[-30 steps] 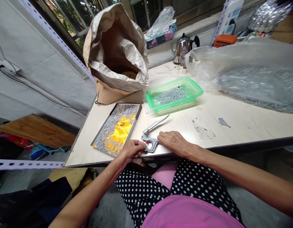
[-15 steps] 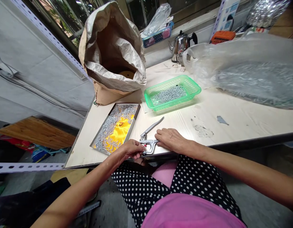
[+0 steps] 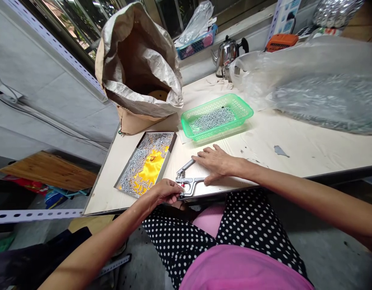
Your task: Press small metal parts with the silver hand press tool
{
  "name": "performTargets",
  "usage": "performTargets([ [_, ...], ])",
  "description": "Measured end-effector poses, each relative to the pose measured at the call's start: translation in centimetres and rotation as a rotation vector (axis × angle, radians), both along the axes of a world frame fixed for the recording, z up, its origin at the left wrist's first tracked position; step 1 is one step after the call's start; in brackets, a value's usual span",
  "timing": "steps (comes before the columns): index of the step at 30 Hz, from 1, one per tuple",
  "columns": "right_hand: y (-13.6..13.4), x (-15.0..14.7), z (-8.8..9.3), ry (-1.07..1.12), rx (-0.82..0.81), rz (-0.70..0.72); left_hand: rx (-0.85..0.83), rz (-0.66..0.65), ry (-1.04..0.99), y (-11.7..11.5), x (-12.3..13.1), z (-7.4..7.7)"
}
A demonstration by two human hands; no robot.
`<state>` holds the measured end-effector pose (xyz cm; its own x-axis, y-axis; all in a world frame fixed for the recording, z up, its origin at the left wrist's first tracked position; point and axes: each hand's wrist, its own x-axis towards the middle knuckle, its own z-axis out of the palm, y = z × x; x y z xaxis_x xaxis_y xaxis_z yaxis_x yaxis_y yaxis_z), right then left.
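Observation:
A small metal hand press [image 3: 187, 183] with a lever handle sits at the table's near edge. My left hand [image 3: 163, 190] is pinched at the press's jaw, fingers together on something too small to make out. My right hand [image 3: 214, 161] lies over the lever handle with fingers stretched and wrapping it, thumb toward the press base. To the left of the press lies a flat metal tray [image 3: 170, 151] with a yellow bottom, holding several small silver pins.
A green plastic basket [image 3: 246, 112] of silver pins stands behind my right hand. A big open paper sack [image 3: 137, 64] stands at the back left. A clear plastic bag [image 3: 319, 88] of metal parts fills the right. A kettle [image 3: 228, 54] stands at the back.
My right hand has moved from the press base up and forward onto the lever handle. My left hand has stayed pinched at the press jaw.

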<state>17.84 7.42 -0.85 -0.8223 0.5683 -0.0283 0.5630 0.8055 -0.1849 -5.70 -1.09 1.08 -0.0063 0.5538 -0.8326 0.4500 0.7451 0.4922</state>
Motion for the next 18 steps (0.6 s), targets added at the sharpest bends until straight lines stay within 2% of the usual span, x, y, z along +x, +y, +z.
performTargets([
  [9, -0.9, -0.2, 0.8, -0.018, -0.013, -0.034, 0.0, 0.029, 0.013, -0.1, 0.2, 0.0],
  [12, -1.1, -0.3, 0.6, 0.01, -0.026, -0.039, 0.02, -0.011, 0.102, -0.7, 0.5, 0.5],
  [14, -1.3, -0.3, 0.5, 0.037, -0.033, -0.035, 0.17, -0.13, 0.304, -1.4, 1.0, 1.0],
  [16, -1.6, -0.3, 0.5, 0.056, -0.033, -0.027, 0.436, -0.283, 0.573, -2.1, 1.6, 1.3],
  [18, -1.8, -0.3, 0.5, 0.068, -0.023, -0.019, 0.701, -0.445, 0.734, -2.3, 2.5, 1.4],
])
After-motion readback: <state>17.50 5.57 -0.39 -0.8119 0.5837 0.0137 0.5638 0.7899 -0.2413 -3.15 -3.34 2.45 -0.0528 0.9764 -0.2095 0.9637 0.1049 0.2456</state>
